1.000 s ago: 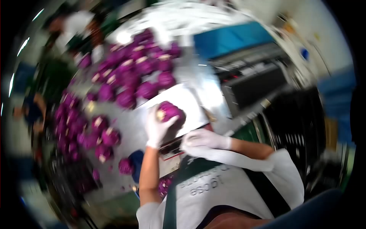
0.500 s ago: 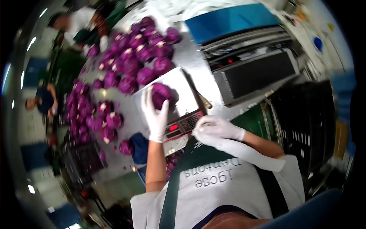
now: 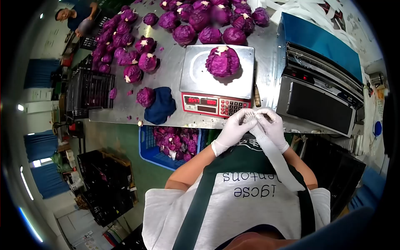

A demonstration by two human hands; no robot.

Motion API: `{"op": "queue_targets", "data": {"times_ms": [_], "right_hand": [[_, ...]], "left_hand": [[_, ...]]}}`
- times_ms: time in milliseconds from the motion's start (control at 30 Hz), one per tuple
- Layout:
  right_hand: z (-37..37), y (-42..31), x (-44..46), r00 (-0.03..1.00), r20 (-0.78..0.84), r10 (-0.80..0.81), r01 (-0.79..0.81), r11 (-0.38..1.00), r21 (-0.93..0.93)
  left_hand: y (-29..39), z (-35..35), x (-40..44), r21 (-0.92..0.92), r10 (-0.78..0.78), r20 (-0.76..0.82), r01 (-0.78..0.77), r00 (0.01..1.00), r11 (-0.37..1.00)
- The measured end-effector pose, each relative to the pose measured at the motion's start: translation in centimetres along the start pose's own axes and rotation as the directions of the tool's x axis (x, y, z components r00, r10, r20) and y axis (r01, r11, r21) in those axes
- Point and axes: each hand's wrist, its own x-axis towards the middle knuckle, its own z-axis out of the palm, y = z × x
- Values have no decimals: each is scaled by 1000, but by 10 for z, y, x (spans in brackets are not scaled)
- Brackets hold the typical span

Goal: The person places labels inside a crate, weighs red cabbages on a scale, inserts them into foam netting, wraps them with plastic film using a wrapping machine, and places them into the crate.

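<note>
Nearest, a long white knitted mesh sleeve (image 3: 280, 163) hangs down over the dark green apron (image 3: 196, 216), and its loose lower end could catch on a strap if the arms swing out. Its top is pinched between thumb and fingertips of both the white-gloved left hand (image 3: 231, 130) and the white-gloved right hand (image 3: 272, 130), so a hard, uneven pull there could tear the netting or let one side slip. Both sit close to the keypad of the red-and-silver electronic scale (image 3: 198, 79); a knuckle brushing forward could press a key or jog the scale. To its right, a wooden-handled tool (image 3: 257, 98) lies near enough to be knocked. Left of centre, a loose purple cabbage (image 3: 146, 97) touches a crumpled dark blue cloth (image 3: 160, 106); dragging that cloth could roll it toward the front edge of the steel counter (image 3: 168, 62). On the scale's flat plate, a round purple cabbage with a pale cut stem (image 3: 223, 62) rests with nothing holding it, so a bump could tip it off. Beyond, purple cabbages (image 3: 198, 20) crowd together, where one nudge could set several rolling.
</note>
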Motion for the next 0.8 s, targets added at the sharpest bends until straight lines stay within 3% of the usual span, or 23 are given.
{"op": "queue_targets", "data": {"times_ms": [100,167,233,300,333,367,433,467,500,567,633,700,800], "right_hand": [[9,7,6,997,-11,-75,75,996,-43],[17,5,7,1000,-25,1,0,999,39],[19,17,13,994,-7,-108,107,992,-71],[27,26,13,998,-18,-64,64,998,10],[35,29,12,993,5,114,-111,952,284],[47,6,8,978,-42,204,-195,967,162],[54,6,7,989,-11,151,-145,966,213],[55,21,15,995,-57,-81,68,976,-207],[51,31,13,989,-42,-140,125,961,-245],[55,34,13,976,-21,-215,207,961,-185],[61,35,8,998,-35,-50,55,987,154],[65,30,4,994,-33,-100,102,993,56],[69,21,0,986,73,150,-164,949,269]], "left_hand": [[-6,-17,-6,84,-38,25,36,999,996],[0,-23,-10,18,58,-7,-58,998,998],[6,-35,-11,45,41,-7,-41,999,998],[4,-48,-11,47,135,60,-138,989,989],[4,-54,-11,19,159,96,-162,983,987],[19,-54,-17,-80,49,128,-38,991,996],[15,-61,-18,-149,44,155,-21,987,989],[13,-70,-17,-188,29,268,22,963,982],[10,-73,-15,-174,64,313,-9,948,985],[11,-72,-19,-81,46,267,-25,963,996],[18,-74,-23,-80,-18,284,42,959,996],[21,-80,-23,-39,12,313,0,950,999],[15,-86,-20,-85,90,276,-69,957,994]]}}
